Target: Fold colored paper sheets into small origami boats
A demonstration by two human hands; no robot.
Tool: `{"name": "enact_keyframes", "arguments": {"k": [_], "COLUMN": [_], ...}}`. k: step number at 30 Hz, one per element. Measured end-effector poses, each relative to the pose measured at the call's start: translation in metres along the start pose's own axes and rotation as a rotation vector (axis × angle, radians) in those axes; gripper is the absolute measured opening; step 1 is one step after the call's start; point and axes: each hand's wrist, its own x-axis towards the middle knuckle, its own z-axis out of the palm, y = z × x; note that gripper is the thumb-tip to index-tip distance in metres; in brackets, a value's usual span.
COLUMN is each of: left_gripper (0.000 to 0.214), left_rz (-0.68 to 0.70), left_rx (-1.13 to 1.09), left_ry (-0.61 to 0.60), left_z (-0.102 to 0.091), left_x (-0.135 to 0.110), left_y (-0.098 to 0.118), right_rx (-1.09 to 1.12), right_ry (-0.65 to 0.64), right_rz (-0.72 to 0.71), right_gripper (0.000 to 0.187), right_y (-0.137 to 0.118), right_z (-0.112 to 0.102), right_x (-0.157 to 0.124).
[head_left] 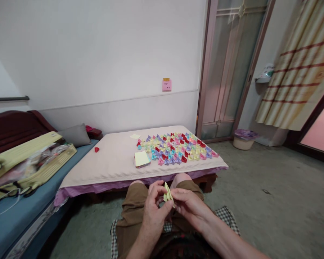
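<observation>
Between my two hands, above my lap, is a small folded piece of pale yellow paper (167, 193) with pointed edges. My left hand (157, 205) pinches it from the left with thumb and fingers. From the right, my right hand (185, 202) grips its other side. Beyond my knees, a stack of square paper (142, 159), yellow on top, lies on the low table (110, 154). To its right spread many small folded paper pieces (175, 147) in red, purple, yellow, pink and blue.
A red folded piece (97, 149) lies apart at the table's left. Further left, an open yellow suitcase (29, 154) rests on a blue-covered seat (47, 180). A lined waste bin (243, 139) stands by the glass door (226, 72). A pink note (166, 85) hangs on the wall.
</observation>
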Motion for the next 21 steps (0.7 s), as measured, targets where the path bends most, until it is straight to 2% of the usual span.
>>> {"name": "enact_keyframes", "arguments": {"k": [5,12,21], "left_gripper": [0.013,0.015,0.013], "left_rz": [-0.018,-0.012,0.010], "left_rx": [0.030,0.115,0.221], "left_ry": [0.000,0.072,0.090], "left_z": [0.0006,0.0007,0.0001], "left_x": [0.0008,0.0034,0.0037], "left_y": [0.0018,0.0022,0.0083], "right_rx": [-0.013,0.046,0.104], "right_ry": [-0.007,-0.086,-0.061], "right_rz": [0.002,-0.042,-0.045], "right_gripper": [0.013,0.008,0.014], "right_y": [0.0009,-0.0003,0.0047], "right_z": [0.0004,0.0080,0.0010], "right_x": [-0.0003,0.0016,0.0016]}}
